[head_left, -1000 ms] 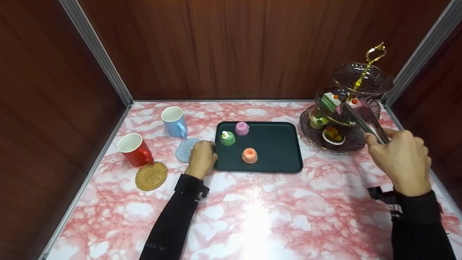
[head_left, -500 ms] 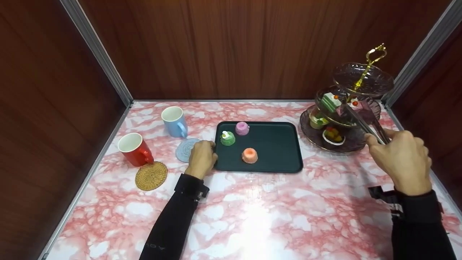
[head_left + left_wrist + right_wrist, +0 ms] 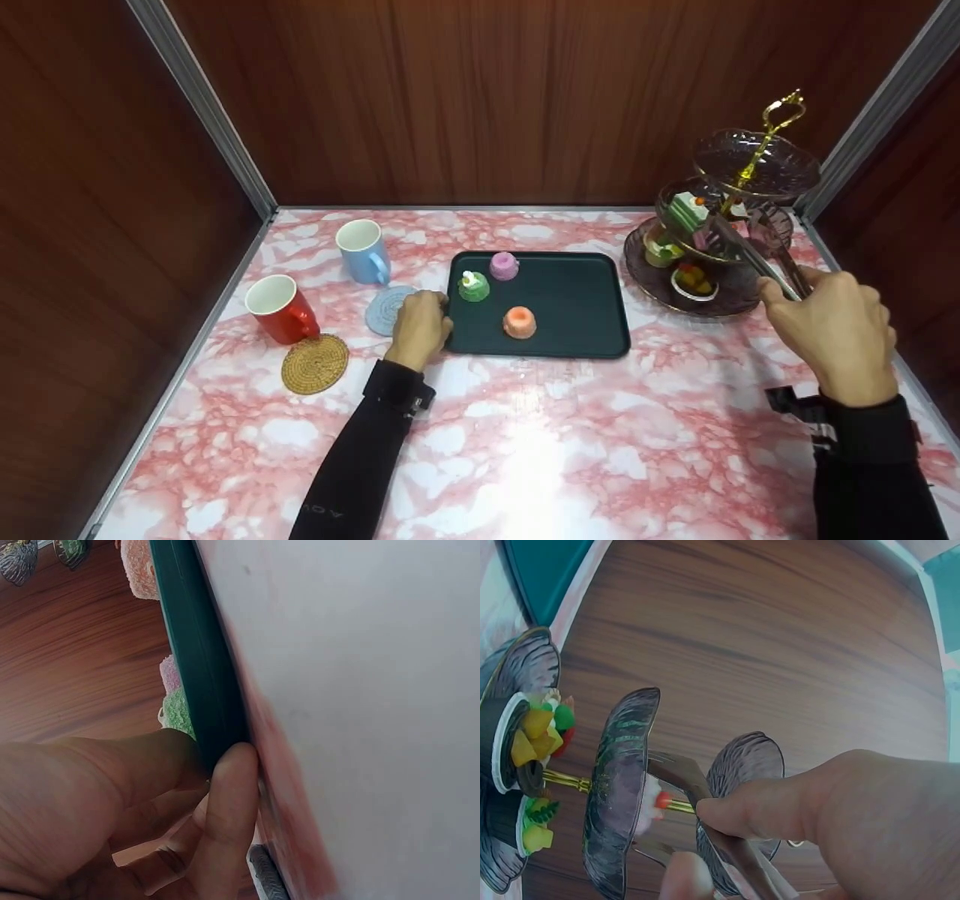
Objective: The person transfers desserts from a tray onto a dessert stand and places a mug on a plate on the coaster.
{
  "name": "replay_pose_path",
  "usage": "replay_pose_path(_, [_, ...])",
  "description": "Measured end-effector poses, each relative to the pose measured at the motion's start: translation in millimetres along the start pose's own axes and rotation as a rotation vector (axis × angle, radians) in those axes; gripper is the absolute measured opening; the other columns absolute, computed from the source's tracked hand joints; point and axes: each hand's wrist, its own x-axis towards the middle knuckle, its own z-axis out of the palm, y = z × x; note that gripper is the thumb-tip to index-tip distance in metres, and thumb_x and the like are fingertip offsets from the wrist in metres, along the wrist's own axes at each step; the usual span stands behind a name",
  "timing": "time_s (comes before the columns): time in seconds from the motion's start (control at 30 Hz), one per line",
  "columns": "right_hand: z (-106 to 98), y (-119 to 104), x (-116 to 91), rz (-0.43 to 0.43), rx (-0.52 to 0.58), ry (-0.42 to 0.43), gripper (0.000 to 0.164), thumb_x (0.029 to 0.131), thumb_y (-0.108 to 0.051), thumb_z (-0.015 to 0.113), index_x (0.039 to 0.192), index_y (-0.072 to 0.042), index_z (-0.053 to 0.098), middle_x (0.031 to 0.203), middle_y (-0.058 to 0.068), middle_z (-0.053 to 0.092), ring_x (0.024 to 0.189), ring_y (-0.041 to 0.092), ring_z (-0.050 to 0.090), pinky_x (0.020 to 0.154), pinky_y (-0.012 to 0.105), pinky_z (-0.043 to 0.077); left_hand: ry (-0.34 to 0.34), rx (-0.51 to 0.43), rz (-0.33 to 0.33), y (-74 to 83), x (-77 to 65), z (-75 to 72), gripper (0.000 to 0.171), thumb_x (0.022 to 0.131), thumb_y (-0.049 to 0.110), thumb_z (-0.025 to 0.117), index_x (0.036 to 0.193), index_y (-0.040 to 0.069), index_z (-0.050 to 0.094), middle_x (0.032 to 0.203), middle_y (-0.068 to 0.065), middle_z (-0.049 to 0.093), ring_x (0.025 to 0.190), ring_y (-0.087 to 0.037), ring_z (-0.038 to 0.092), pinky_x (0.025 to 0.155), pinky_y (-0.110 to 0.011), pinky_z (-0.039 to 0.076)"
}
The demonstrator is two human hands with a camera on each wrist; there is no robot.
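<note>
At the left end of the dark green tray [image 3: 570,300], my left hand [image 3: 420,326] pinches the rim between thumb and finger; the left wrist view shows this grip on the tray wall [image 3: 191,637]. Three small toy cakes sit on the tray: pink [image 3: 504,266], green [image 3: 473,286] and orange [image 3: 519,322]. My right hand [image 3: 832,334] holds metal tongs [image 3: 757,259], whose tips reach into the middle tier [image 3: 675,232] of a glass cake stand. A pink and white cake with a red topping [image 3: 662,800] lies between the tong arms; its contact with them is partly hidden.
A green layered cake slice [image 3: 686,212] shares the middle tier. On the bottom plate [image 3: 637,274] stand a fruit tart [image 3: 694,281] and a cup dessert [image 3: 660,249]. Left are a blue mug [image 3: 364,251], red mug [image 3: 281,309], blue coaster [image 3: 386,311] and woven coaster [image 3: 315,364].
In the head view, the red topping on the pink cake has dropped out of sight by the tongs, and the cake has shifted slightly. Both hands stay nearly still.
</note>
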Motion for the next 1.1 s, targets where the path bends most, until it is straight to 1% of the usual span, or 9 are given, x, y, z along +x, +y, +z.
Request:
replay_pose_path(0.17, [0, -1, -1, 0.000, 0.006, 0.007, 0.081, 0.073, -0.076, 0.044, 0.134, -0.023, 0.049, 0.122, 0.035, 0.050, 0.094, 0.060, 0.047, 0.056, 0.059, 0.035, -0.005, 0.003, -0.021, 0.2, 0.5, 0.7, 0.031, 0.071, 0.010, 0.069, 0.102, 0.014, 0.069, 0.095, -0.008, 0.068, 0.086, -0.030, 0.064, 0.073, -0.043, 0.051])
replay_pose_path(0.37, [-2, -6, -6, 0.003, 0.015, 0.028, 0.079, 0.074, -0.074, 0.045, 0.135, -0.023, 0.049, 0.122, 0.036, 0.051, 0.094, 0.059, 0.048, 0.057, 0.059, 0.036, 0.006, 0.012, -0.003, -0.3, 0.6, 1.0, 0.030, 0.071, 0.010, 0.068, 0.101, 0.013, 0.070, 0.095, -0.009, 0.068, 0.087, -0.031, 0.064, 0.074, -0.043, 0.051])
replay_pose_path(0.53, [-2, -10, -10, 0.005, 0.033, 0.059, 0.080, 0.074, -0.074, 0.046, 0.135, -0.023, 0.047, 0.125, 0.033, 0.050, 0.096, 0.059, 0.049, 0.057, 0.059, 0.036, 0.001, 0.007, -0.009, 0.1, 0.6, 0.6, 0.030, 0.072, 0.011, 0.068, 0.102, 0.013, 0.069, 0.096, -0.009, 0.068, 0.086, -0.031, 0.064, 0.073, -0.043, 0.051])
replay_pose_path(0.7, [-2, -13, -11, -0.012, 0.051, 0.077, 0.081, 0.073, -0.074, 0.047, 0.136, -0.022, 0.047, 0.126, 0.032, 0.050, 0.096, 0.059, 0.049, 0.057, 0.059, 0.037, 0.004, 0.009, -0.013, 0.5, 0.7, 0.6, 0.029, 0.071, 0.011, 0.068, 0.101, 0.014, 0.069, 0.095, -0.009, 0.068, 0.086, -0.031, 0.064, 0.072, -0.043, 0.051])
replay_pose_path(0.9, [-1, -15, -13, -0.057, 0.068, 0.107, 0.078, 0.074, -0.073, 0.048, 0.134, -0.024, 0.049, 0.122, 0.033, 0.052, 0.093, 0.059, 0.050, 0.054, 0.059, 0.036, 0.002, 0.022, -0.006, 1.5, 0.7, 0.5, 0.029, 0.071, 0.010, 0.067, 0.100, 0.013, 0.070, 0.096, -0.009, 0.068, 0.088, -0.031, 0.064, 0.074, -0.043, 0.051])
replay_pose_path(1.1, [4, -20, -18, -0.170, 0.094, 0.199, 0.067, 0.077, -0.065, 0.055, 0.124, -0.018, 0.060, 0.106, 0.028, 0.063, 0.085, 0.054, 0.055, 0.052, 0.054, 0.035, -0.009, 0.022, -0.004, 0.3, 1.4, 1.2, 0.030, 0.072, 0.010, 0.067, 0.101, 0.013, 0.069, 0.096, -0.008, 0.067, 0.088, -0.030, 0.064, 0.075, -0.043, 0.050])
